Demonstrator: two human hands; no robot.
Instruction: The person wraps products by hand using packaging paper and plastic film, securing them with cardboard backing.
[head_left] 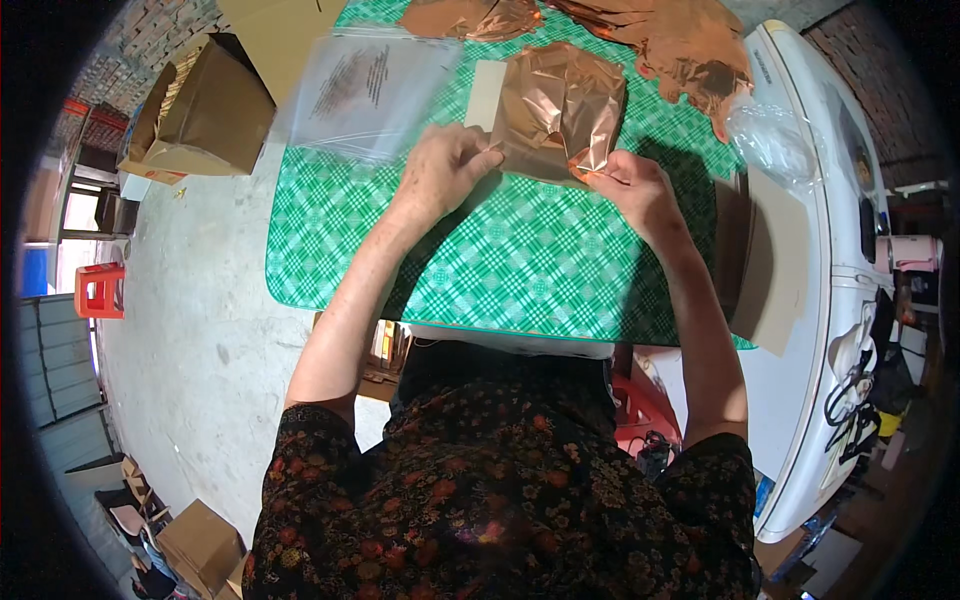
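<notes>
Dark printed lines show on the clear plastic bags (375, 100) at the far left of the table; they slant across the plastic and are too small and blurred to read. The copper foil (560, 105) lies on the green checked tablecloth (500, 270), toward the far side and in front of the person, its shiny surface creased. Its near edge runs between the two hands, dipping slightly to the right, and its far end points away from the person with a slight lean to the right. Its length and width look nearly alike, so a long axis cannot be told with certainty. A cream card (485, 92) shows along its left side, partly covered by it, the visible strip running lengthwise away from the person. The left hand (440, 170) pinches the foil's near left corner between thumb and fingers, the grip narrow. The right hand (637, 188) pinches the near right corner, fingers bent and close together. Beyond the foil, to the right, lies a crumpled copper heap (690, 60), with crinkled clear plastic (775, 145) near it
</notes>
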